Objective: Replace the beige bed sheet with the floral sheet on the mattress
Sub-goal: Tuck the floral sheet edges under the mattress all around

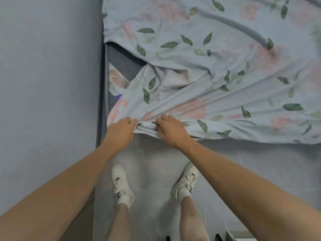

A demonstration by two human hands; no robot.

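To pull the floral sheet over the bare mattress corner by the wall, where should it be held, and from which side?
Hold the floral sheet at its bunched near hem, where the left hand and right hand grip it, approaching from the bed's foot. The folds fan out from that hem, and the mattress corner probably needs the slack drawn towards the wall.

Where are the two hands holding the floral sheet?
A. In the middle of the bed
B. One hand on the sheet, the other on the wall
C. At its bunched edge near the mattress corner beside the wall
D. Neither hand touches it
C: the left hand and the right hand both grip the gathered edge of the floral sheet, by the still uncovered mattress corner next to the wall.
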